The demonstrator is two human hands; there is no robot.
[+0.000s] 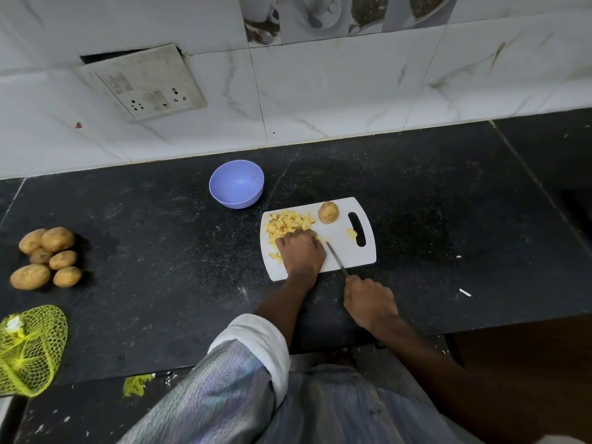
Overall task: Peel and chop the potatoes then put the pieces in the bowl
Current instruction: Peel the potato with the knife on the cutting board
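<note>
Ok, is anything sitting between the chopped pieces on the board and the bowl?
Nothing visible. The chopped pieces lie at the cutting board's far left corner, and only bare counter separates that corner from the empty purple bowl.

Lilac bowl, white cutting board, speckled black counter, yellow net.
</note>
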